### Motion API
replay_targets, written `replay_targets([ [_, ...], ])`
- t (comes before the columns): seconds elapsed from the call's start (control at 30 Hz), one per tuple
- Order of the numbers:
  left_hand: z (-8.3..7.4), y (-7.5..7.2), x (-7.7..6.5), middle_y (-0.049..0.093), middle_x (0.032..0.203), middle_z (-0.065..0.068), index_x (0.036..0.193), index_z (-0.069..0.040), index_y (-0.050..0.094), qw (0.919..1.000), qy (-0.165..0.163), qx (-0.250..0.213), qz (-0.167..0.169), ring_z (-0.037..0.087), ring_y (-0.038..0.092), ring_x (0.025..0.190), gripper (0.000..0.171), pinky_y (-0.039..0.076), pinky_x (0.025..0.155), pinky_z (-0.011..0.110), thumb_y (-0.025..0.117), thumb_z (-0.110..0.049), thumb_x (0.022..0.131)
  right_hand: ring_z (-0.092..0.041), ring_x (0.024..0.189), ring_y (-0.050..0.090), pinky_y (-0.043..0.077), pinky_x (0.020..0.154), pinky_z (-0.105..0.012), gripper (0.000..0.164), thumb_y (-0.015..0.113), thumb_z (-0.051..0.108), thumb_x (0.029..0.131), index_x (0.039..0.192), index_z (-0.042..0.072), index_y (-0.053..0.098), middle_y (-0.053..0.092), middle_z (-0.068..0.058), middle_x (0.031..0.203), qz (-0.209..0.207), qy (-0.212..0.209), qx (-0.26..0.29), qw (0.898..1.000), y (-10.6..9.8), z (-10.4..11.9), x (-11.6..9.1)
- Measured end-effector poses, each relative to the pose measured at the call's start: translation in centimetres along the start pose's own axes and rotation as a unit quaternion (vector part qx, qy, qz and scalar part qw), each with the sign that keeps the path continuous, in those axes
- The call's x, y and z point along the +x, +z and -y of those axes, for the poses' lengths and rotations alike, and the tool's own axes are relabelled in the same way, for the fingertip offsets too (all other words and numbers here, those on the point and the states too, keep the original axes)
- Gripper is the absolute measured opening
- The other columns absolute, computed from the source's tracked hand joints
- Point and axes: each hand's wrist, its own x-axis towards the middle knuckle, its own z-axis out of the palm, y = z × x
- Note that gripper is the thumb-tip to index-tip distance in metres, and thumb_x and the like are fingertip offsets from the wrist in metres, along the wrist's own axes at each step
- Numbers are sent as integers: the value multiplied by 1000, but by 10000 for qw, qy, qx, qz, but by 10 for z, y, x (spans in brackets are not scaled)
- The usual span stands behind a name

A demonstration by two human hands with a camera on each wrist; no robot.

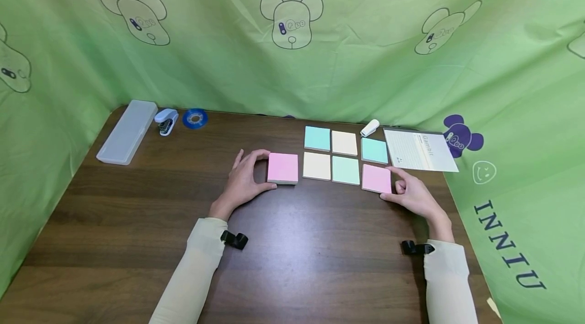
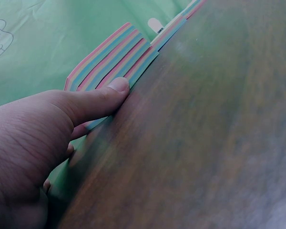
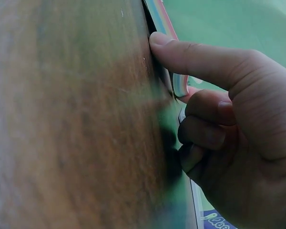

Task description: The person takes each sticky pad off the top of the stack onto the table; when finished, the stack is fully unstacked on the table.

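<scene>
A thick stack of sticky notes (image 1: 283,167) with a pink top sits on the table, its side striped pink, yellow and blue in the left wrist view. My left hand (image 1: 244,176) grips it from the left, thumb (image 2: 118,85) on the near side and a finger at the far side. At the right end of the near row lies a thinner pink sticky note pad (image 1: 377,179). My right hand (image 1: 413,193) pinches this pad between thumb (image 3: 161,39) and index finger at its right corners, the other fingers curled in.
Blue, cream and green pads (image 1: 345,169) lie in two rows between the hands. Behind them are a small white object (image 1: 369,127) and a notepad (image 1: 420,150). A pencil case (image 1: 127,132), a stapler (image 1: 166,121) and blue tape (image 1: 195,118) line the back left. Green curtain (image 1: 292,80) borders the table.
</scene>
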Motion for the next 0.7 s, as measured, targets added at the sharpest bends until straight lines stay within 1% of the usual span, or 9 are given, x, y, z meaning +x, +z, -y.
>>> replay_targets([
  [0.23, 1, 0, 0, 67, 150, 8, 155, -14, 51, 10000, -6, 1, 8, 27, 59, 146, 90, 2, 140, 50, 103, -23, 82, -9, 61, 30, 30, 62, -29, 94, 94, 20, 91, 166, -5, 43, 34, 6, 69, -158, 109, -141, 9997, 0, 2, -1],
  [0.37, 1, 0, 0, 66, 150, 9, 155, -13, 51, 10000, -13, -14, 22, 27, 58, 146, 90, 2, 140, 50, 103, -22, 82, -9, 62, 32, 34, 68, -29, 96, 95, 22, 90, 166, -3, 43, 36, 5, 70, -238, 159, -251, 9993, 0, 5, -2],
  [0.47, 1, 0, 0, 66, 151, 9, 155, -13, 51, 10000, -27, -16, 25, 27, 58, 146, 90, 2, 140, 50, 103, -22, 82, -10, 64, 34, 36, 68, -29, 94, 97, 21, 89, 165, 0, 46, 39, 4, 71, -329, 192, -231, 9990, 0, 6, -3],
  [0.57, 1, 0, 0, 66, 151, 9, 155, -13, 51, 10000, -38, -8, 31, 27, 58, 147, 90, 2, 140, 50, 103, -23, 82, -11, 63, 35, 34, 62, -29, 89, 97, 19, 88, 160, 1, 50, 40, 3, 71, -416, 187, -141, 9989, 1, 6, -3],
  [0.7, 2, 0, 0, 66, 151, 9, 155, -12, 51, 10000, -41, -6, 30, 28, 58, 147, 90, 2, 141, 50, 103, -23, 82, -9, 61, 34, 33, 62, -29, 84, 96, 18, 89, 159, 0, 52, 39, 5, 69, -415, 103, -177, 9989, 1, 4, -3],
])
